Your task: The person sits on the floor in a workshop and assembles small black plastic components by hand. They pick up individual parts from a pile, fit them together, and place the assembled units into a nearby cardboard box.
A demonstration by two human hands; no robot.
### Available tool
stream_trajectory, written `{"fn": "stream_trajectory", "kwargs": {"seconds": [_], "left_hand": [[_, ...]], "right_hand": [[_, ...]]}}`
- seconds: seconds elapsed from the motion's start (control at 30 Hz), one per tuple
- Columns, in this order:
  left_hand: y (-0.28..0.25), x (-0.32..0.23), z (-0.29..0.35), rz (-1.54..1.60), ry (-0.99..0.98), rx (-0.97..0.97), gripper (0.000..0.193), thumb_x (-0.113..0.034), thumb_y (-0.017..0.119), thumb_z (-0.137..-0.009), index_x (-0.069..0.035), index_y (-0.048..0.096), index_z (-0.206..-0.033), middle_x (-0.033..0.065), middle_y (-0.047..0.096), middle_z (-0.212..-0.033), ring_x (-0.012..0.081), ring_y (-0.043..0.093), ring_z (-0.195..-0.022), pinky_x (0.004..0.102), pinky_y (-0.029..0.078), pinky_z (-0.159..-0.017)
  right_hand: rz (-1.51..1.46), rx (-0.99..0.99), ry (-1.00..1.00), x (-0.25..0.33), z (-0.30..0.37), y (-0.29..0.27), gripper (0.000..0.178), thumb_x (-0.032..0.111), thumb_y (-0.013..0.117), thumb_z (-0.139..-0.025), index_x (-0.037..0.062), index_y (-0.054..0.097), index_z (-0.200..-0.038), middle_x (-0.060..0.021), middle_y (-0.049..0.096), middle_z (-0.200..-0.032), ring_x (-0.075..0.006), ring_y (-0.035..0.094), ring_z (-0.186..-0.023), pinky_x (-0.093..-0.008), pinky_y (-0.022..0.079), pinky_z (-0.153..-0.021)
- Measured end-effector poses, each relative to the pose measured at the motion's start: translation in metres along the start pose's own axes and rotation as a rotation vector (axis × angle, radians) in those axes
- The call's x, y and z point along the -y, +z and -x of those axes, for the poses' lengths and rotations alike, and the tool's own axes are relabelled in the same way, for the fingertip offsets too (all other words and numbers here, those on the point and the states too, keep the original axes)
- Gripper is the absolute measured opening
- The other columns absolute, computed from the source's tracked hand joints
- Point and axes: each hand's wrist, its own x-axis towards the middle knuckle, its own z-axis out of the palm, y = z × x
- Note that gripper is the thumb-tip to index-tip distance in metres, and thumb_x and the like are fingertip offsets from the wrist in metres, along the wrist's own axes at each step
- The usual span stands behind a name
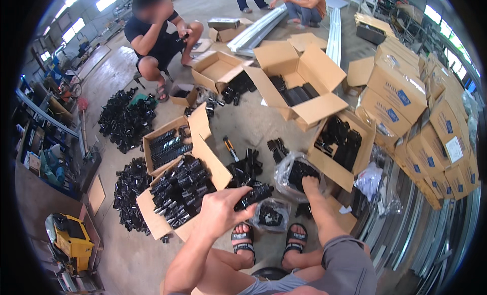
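Observation:
My left hand (223, 207) is closed on a black bracket-like part (254, 194), pinched between thumb and fingers above the floor. My right hand (310, 183) reaches down into a clear plastic bag (282, 179) of small black pieces (302, 170); its fingertips are hidden among them. A second clear bag (272, 221) with black pieces lies between my feet and the held part. Left of my left hand, an open carton (147, 210) is filled with rows of similar black parts (183, 188). Loose black parts (245, 165) lie just beyond the held one.
An orange-handled tool (231, 148) lies on the floor. Heaps of black parts (127, 120) spread at the left. Open cartons (324, 110) stand ahead, stacked cartons (395, 92) and metal profiles (406, 244) at the right. A person (162, 36) sits at far left, holding a dark piece.

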Motion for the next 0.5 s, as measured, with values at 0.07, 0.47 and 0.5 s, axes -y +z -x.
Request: {"fn": "stream_trajectory", "kwargs": {"seconds": [0.07, 0.47, 0.5], "left_hand": [[-0.005, 0.0, -0.001, 0.007, -0.033, 0.011, 0.036, -0.023, 0.081, -0.072, -0.003, 0.073, -0.101, 0.0142, 0.07, -0.077, 0.0278, 0.066, -0.063, 0.035, 0.054, -0.06], [-0.003, 0.005, -0.001, 0.008, 0.009, 0.045, 0.038, -0.029, 0.079, -0.075, -0.003, 0.071, -0.103, 0.0165, 0.07, -0.081, 0.0332, 0.069, -0.072, 0.0388, 0.056, -0.065], [-0.002, 0.003, -0.001, 0.002, 0.006, 0.036, 0.039, -0.027, 0.081, -0.073, -0.003, 0.072, -0.102, 0.0174, 0.069, -0.077, 0.033, 0.068, -0.069, 0.0381, 0.055, -0.064]], "right_hand": [[0.033, 0.011, -0.051, 0.004, 0.004, -0.003, 0.022, 0.011, 0.053, -0.092, 0.0054, 0.072, -0.103, -0.0164, 0.072, -0.105, -0.0323, 0.07, -0.102, -0.0436, 0.056, -0.085], [-0.618, -0.473, -0.448, 0.018, 0.084, -0.175, 0.017, 0.004, 0.06, -0.088, 0.003, 0.07, -0.102, -0.021, 0.066, -0.104, -0.0395, 0.062, -0.103, -0.047, 0.05, -0.089], [-0.763, -0.598, -0.527, 0.032, 0.104, -0.206, 0.017, 0.006, 0.062, -0.09, 0.0011, 0.069, -0.105, -0.0203, 0.069, -0.104, -0.039, 0.065, -0.101, -0.0436, 0.051, -0.089]]}}
